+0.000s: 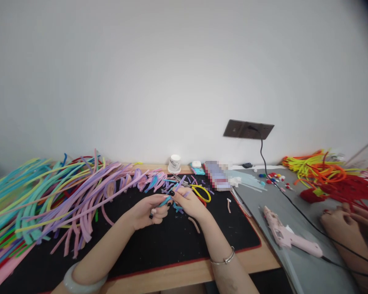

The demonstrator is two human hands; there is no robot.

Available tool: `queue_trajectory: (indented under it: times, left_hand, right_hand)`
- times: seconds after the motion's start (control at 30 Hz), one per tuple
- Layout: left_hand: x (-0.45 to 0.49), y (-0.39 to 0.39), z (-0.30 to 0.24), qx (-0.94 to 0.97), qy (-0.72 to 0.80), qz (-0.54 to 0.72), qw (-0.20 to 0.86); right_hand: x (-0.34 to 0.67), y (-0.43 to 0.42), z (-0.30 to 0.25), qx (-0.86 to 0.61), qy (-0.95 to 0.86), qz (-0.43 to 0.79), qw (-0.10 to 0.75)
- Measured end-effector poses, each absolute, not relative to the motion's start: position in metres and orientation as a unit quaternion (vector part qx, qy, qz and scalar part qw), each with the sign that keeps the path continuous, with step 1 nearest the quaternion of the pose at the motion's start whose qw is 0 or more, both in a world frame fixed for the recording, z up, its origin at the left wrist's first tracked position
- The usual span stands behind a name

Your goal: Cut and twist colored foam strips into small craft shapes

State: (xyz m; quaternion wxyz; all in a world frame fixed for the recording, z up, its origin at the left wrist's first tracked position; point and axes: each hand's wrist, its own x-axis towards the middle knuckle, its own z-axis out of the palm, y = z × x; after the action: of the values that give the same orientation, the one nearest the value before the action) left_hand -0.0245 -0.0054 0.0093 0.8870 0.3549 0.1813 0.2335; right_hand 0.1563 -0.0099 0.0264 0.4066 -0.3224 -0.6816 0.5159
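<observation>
Over the black mat (135,253), my left hand (149,212) is closed around a small blue pipe cleaner piece (164,201). My right hand (188,203) meets it there, thumb and fingertips pinched at the end of the same piece. A purple pipe cleaner (180,184) sticks up by the right fingers; whether they grip it I cannot tell. Just beyond the right hand lie scissors with yellow handles (207,192), partly hidden by it. Short cut purple and blue bits are scattered around them. A pink strip (194,225) lies beside my right wrist.
Long pastel pipe cleaners (79,196) heap at the left. A paper cup (174,163) stands by the wall. To the right are a pink glue gun (290,237) with a black cable, yellow and orange pipe cleaners (322,169), and another person's hands (340,224).
</observation>
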Motion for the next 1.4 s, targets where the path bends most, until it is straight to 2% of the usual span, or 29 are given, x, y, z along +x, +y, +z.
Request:
queue_trajectory:
  times: [0.17, 0.4, 0.5, 0.73, 0.83, 0.93, 1.17, 1.4]
  left_hand:
    - [-0.02, -0.005, 0.004, 0.346, 0.209, 0.243, 0.882]
    - [-0.008, -0.012, 0.011, 0.38, 0.272, 0.337, 0.818]
    - [-0.004, -0.013, 0.011, 0.473, 0.314, 0.368, 0.737]
    - [-0.007, -0.012, 0.016, 0.72, 0.368, 0.388, 0.443]
    - [-0.009, -0.011, 0.016, 0.752, 0.371, 0.377, 0.393]
    - [-0.01, -0.01, 0.016, 0.746, 0.371, 0.376, 0.406]
    - [-0.014, -0.009, 0.019, 0.579, 0.343, 0.374, 0.638]
    - [-0.016, -0.012, 0.016, 0.508, 0.272, 0.343, 0.742]
  right_hand:
    - [0.155, -0.01, 0.025, -0.323, -0.692, 0.496, 0.414]
    - [0.149, -0.001, 0.005, -0.35, -0.612, 0.531, 0.471]
    - [0.147, 0.002, 0.002, -0.361, -0.576, 0.556, 0.479]
    - [0.15, -0.002, 0.01, -0.397, -0.536, 0.61, 0.428]
    - [0.149, -0.004, 0.011, -0.43, -0.508, 0.622, 0.413]
    - [0.151, -0.003, 0.012, -0.411, -0.509, 0.636, 0.409]
    - [0.167, -0.003, 0.022, -0.318, -0.545, 0.678, 0.377]
    - [0.16, -0.006, 0.018, -0.297, -0.551, 0.67, 0.4]
